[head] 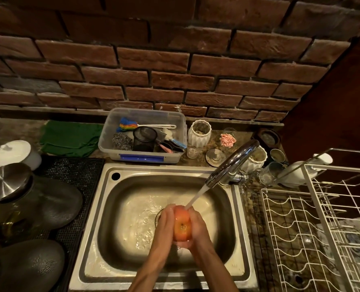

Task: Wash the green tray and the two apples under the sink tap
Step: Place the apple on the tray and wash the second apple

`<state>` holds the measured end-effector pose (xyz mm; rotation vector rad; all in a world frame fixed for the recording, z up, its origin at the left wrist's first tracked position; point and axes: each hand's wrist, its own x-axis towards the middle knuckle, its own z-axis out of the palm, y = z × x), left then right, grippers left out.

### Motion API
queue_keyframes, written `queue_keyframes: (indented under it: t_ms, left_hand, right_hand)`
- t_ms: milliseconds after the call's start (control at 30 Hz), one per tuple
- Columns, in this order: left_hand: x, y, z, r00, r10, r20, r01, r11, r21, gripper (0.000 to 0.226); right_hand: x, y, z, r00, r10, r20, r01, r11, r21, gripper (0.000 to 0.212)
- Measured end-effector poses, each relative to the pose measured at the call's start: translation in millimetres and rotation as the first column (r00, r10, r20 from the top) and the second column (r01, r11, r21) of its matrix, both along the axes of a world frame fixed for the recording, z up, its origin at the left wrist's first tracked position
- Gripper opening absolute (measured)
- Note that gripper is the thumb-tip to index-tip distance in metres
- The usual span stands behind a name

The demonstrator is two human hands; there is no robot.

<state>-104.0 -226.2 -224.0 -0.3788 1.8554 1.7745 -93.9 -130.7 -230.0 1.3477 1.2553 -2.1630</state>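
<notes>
Two hands, left hand (164, 223) and right hand (199, 227), clasp one apple (182, 227) over the sink (109, 258), hiding its sides; the tap (231, 163) pours from two o'clock.

The scene is dim and warm-toned, lit from above. The steel sink (234, 199) catches the most light and glares on its wet basin and rim, and the tap (234, 163) shows a bright streak. The surface's left edge and the brick wall's (153, 60) top sink into shadow. Wide-angle distortion bows the brick courses and splays the white rack (314, 228). Focus stays fairly sharp centrally, softer at the corners.
</notes>
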Motion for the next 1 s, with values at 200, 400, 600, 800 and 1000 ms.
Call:
queue_keyframes:
  t_ms: [200,400,600,800,1000]
  left_hand:
    - [-18.5,-4.0,0.5,0.868,-0.019,0.496,-0.079,0.981,0.176,0.049]
    - [-27.9,-14.8,-12.1,0.694,-0.197,0.692,-0.011,0.959,0.285,0.082]
    - [-10.5,2.8,-20.1,0.926,0.058,0.373,-0.149,0.964,0.22,0.042]
    - [-0.6,3.2,-15.1,0.999,0.029,0.026,-0.03,0.999,0.034,0.022]
    - [4.2,-9.1,-9.1,0.993,-0.101,-0.06,0.098,0.994,-0.051,0.028]
  right_hand:
    - [36.7,-5.8,1.1,0.925,0.302,-0.23,-0.138,0.831,0.539,0.051]
    - [53.3,7.8,-1.5,0.801,0.558,-0.216,-0.314,0.699,0.642,0.089]
    - [29.2,4.5,-0.1,0.928,0.324,-0.182,-0.204,0.853,0.479,0.056]
    - [4.3,2.6,5.3,0.997,0.035,-0.073,-0.007,0.934,0.356,0.021]
    - [6.6,6.8,14.7,0.999,0.043,0.025,-0.046,0.991,0.125,0.05]
